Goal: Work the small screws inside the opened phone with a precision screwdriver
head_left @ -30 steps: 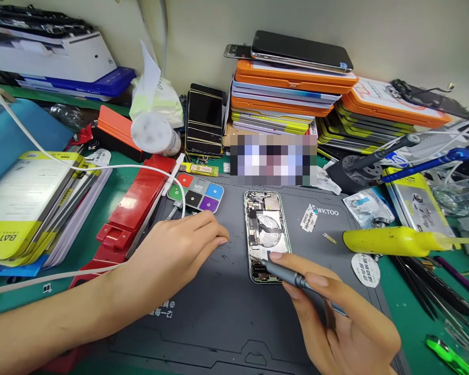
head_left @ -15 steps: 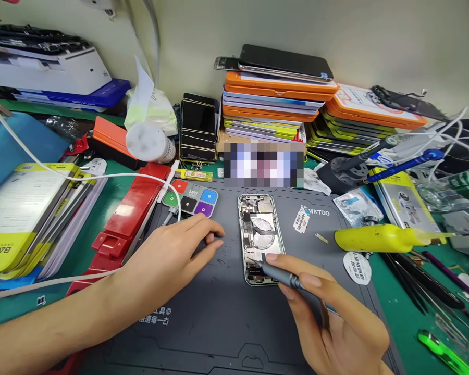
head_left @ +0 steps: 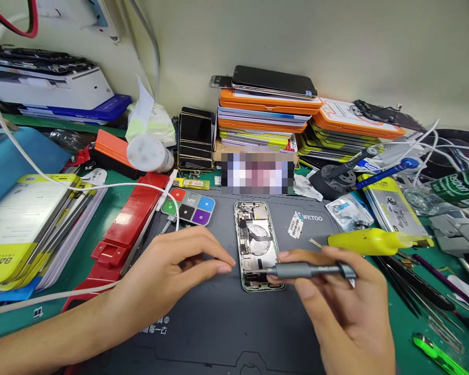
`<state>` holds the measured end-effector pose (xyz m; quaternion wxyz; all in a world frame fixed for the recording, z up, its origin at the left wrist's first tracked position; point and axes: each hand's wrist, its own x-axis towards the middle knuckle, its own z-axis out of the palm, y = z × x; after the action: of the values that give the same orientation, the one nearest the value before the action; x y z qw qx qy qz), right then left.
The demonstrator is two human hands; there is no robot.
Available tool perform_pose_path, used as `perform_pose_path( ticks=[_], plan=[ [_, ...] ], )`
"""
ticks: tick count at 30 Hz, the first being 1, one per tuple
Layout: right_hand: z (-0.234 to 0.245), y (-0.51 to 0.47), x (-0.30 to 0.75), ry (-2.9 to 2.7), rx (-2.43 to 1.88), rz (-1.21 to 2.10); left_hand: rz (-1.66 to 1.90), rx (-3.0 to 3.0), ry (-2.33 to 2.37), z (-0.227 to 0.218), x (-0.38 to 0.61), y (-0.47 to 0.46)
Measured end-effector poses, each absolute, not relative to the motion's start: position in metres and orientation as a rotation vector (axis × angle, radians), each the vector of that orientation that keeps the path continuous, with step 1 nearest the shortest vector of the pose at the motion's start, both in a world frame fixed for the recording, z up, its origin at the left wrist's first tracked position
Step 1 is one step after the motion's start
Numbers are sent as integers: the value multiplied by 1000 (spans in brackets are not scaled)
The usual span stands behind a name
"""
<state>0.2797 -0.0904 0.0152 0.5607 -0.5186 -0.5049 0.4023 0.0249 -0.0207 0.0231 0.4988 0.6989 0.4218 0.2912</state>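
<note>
looks like screw work is being done inside the opened phone [head_left: 260,242], laid on the dark mat [head_left: 203,333]. the screwdriver [head_left: 297,270] is pinched in the right hand [head_left: 347,302], nearly flat over the phone's lower end. in the left hand [head_left: 180,265], fingertips are bunched; anything gripped can't be told. next, a steeper tip's probably needed.

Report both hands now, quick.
Left hand: pinch-shaped beside the opened smartphone; can't tell whether it's closed or holding something tiny.
Right hand: closed on the grey precision screwdriver.
</note>
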Motion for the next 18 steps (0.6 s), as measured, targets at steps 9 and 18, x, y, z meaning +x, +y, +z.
perform_pose_path(
  ticks=[9, 18],
  plan=[
    [22, -83, 287, -810, -1280, 1304, 211, 919, 873, 45, 43, -55],
    [25, -88, 286, -776, -1296, 1388, 230, 756, 851, 34, 43, -54]
  ],
)
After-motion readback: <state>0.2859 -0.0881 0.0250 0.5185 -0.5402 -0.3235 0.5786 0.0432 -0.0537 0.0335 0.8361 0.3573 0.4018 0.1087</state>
